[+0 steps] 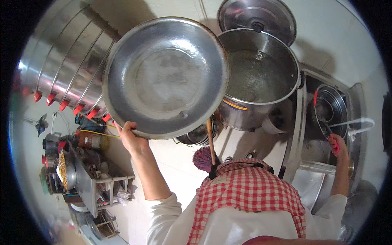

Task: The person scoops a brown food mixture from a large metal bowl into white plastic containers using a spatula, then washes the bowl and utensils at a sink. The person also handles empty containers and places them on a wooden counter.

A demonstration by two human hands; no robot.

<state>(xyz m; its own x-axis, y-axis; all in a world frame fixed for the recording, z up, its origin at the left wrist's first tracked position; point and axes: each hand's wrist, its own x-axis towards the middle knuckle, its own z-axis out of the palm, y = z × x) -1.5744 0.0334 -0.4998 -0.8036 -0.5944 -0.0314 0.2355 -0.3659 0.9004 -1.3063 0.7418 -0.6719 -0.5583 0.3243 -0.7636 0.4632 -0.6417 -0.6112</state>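
Observation:
My left hand [130, 139] grips the lower-left rim of a large, wide metal pan [168, 79]. The pan is raised and tilted, its bare, worn inside facing me. Over at the right, my right hand [337, 145] is closed around the pink-red handle of a round metal pan [326, 107] in the sink [309, 137]. That pan's rim carries a red piece on its far left side. A white faucet [356, 125] reaches across near it. Beyond the raised pan stands a deep steel pot [260, 73] with clear liquid inside, partly covered by the raised pan.
A steel lid [257, 18] leans against the wall behind the pot. A mop or broom [205, 157] with a wooden handle stands near my apron. Metal bowls [194, 136] sit below the raised pan. At left are a steel unit [70, 58] with red-ended rods and a cluttered shelf [101, 183].

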